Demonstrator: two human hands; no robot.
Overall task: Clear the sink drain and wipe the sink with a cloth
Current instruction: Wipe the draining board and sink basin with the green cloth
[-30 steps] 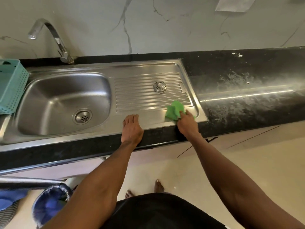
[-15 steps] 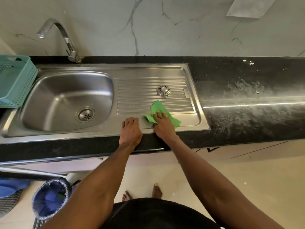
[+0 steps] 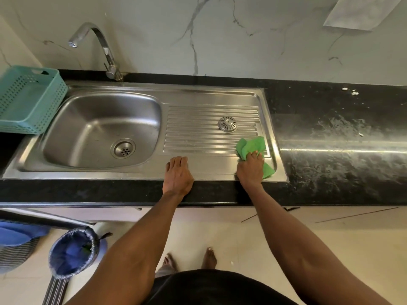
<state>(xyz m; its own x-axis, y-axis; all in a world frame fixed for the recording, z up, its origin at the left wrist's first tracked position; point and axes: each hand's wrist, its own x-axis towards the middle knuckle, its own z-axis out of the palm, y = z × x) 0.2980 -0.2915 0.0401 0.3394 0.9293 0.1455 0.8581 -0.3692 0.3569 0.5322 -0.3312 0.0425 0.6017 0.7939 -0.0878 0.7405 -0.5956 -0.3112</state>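
I see my right hand (image 3: 251,169) gripping a crumpled green cloth (image 3: 251,146) at the ribbed steel drainboard's (image 3: 198,128) front right corner. My left hand (image 3: 178,176) lies flat, empty, at its front edge. A round metal strainer (image 3: 227,123) sits behind the cloth.

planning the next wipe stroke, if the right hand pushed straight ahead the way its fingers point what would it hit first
Probably nothing at once: the right hand pushes the green cloth over the ribbed drainboard. The loose strainer cap sits slightly left of that line; depth is hard to judge.
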